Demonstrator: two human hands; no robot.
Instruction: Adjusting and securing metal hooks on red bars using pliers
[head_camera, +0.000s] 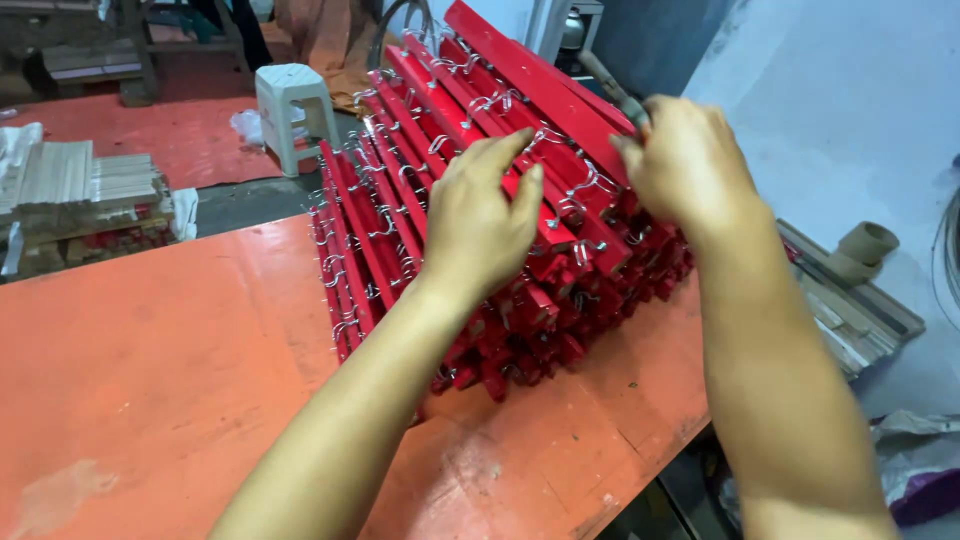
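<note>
From the head camera, a big stack of red wooden bars (470, 200) lies on an orange worktop (160, 380), running from the worktop's near right part up and away toward the far edge. Small bent metal hooks (585, 182) stick out of the bars in rows along their length. The near ends of the bars form an uneven red face just in front of the person's forearms.

The left hand (480, 225) rests on top of the stack near its middle, palm down, fingers (505, 150) stretched out and loose over the bars and hooks; they touch the pile but are not closed on anything. The right hand (685, 165) is at the upper right side of the stack, its fingers curled in a pinch at the edge of a top bar; what exactly sits between them is hidden by the hand itself, so I cannot tell whether it grips a hook or the bar.

Beyond the worktop a white plastic stool (292, 110) stands on the floor. To the left, pale wooden slats (80, 175) lie piled up. At the right, a cardboard tube (865, 245) lies near a tray of scraps.
</note>
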